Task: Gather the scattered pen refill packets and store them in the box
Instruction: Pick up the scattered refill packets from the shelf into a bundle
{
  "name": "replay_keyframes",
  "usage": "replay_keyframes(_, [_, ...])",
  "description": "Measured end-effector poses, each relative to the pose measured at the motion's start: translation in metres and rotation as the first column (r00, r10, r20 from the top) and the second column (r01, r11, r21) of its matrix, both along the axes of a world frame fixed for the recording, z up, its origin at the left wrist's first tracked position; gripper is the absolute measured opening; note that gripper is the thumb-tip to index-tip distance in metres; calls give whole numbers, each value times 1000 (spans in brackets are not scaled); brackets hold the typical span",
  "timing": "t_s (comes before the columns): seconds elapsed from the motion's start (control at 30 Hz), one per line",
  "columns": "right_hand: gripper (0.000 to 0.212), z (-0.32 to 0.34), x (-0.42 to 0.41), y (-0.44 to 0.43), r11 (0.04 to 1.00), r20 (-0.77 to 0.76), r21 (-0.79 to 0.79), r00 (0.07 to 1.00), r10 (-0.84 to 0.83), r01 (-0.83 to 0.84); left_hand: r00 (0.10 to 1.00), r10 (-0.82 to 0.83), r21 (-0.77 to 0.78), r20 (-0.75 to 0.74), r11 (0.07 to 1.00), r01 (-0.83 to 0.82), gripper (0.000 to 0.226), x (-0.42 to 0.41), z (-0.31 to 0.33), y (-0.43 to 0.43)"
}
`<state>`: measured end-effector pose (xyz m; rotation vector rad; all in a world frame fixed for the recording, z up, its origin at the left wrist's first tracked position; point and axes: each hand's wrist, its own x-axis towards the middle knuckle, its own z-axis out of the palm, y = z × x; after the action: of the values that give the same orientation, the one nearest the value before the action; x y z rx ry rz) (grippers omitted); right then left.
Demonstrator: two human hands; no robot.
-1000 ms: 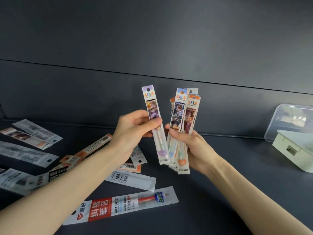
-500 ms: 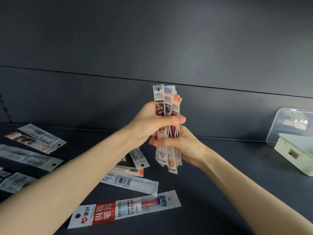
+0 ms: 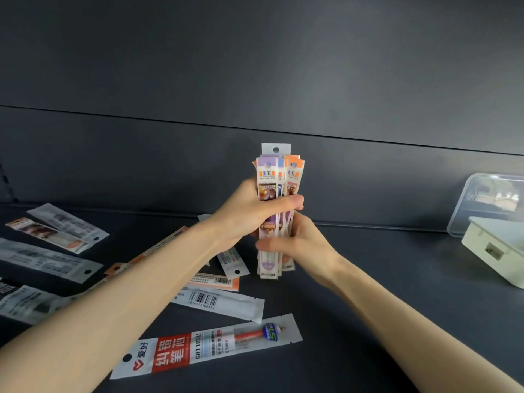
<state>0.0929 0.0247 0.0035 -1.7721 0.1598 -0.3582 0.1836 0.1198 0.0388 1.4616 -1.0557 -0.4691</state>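
Several refill packets (image 3: 279,171) upright, clasped by left hand (image 3: 249,214) and right hand (image 3: 306,245), dark tabletop (image 3: 382,279), dark wall (image 3: 255,66)

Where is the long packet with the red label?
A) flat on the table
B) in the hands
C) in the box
A: the red-labelled refill packet lies flat on the dark table, apart from the bundle of packets gripped by the left hand and right hand.
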Motion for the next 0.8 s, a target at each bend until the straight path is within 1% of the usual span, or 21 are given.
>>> replay_keyframes(0.07, [34,-2,1,2,1000,10,27,1000,2,-2,999,-36,20,2,999,36,9,-1,-3,1])
replay_keyframes(0.2, [23,0,2,0,999,42,-3,998,-45,45,997,-72,-11,-11,997,72,18,0,-3,1])
replay_keyframes(0.27, [21,-1,0,-1,999,52,32,998,-22,20,995,-99,49,-17,994,99,21,1,-3,3])
replay_keyframes(0.33, [20,-4,-1,-1,996,56,89,998,1,-6,991,-135,126,-12,983,135,35,5,-7,9])
replay_keyframes(0.37, [19,-4,-1,-1,994,49,107,999,-16,10,993,-117,150,7,982,114,44,9,-8,14])
replay_keyframes(0.4, [17,-4,-2,-2,992,44,120,998,-44,39,997,-60,166,47,985,51,48,15,-8,20])
replay_keyframes(0.43, [16,-5,-2,-4,989,46,132,996,-77,70,995,28,175,95,984,-45,46,21,-10,27])
replay_keyframes(0.47, [14,-5,-3,-5,985,52,144,993,-106,97,974,123,184,189,970,-158,40,28,-13,34])
replay_keyframes(0.5, [12,-6,-3,-6,982,58,147,990,-127,117,918,188,209,350,939,-272,35,35,-16,42])
replay_keyframes(0.53, [10,-7,-4,-6,981,60,140,988,-141,132,828,178,260,531,896,-359,34,42,-20,49])
replay_keyframes(0.57, [9,-8,-5,-6,982,57,126,987,-149,141,742,93,338,664,847,-409,36,47,-25,55])
replay_keyframes(0.6, [9,-9,-6,-6,983,52,111,987,-153,147,685,-26,431,728,795,-427,41,50,-28,58])
replay_keyframes(0.63, [10,-9,-7,-6,984,44,96,987,-153,148,669,-134,515,731,751,-413,48,51,-29,60])
replay_keyframes(0.67, [12,-8,-7,-6,986,38,82,988,-150,147,680,-211,580,703,724,-374,53,52,-31,61])
replay_keyframes(0.7, [12,-7,-7,-5,987,37,72,988,-148,145,701,-260,619,664,717,-320,56,52,-32,61])
replay_keyframes(0.8, [11,-6,-6,-3,985,47,75,987,-157,153,743,-298,634,600,743,-214,54,57,-37,61])
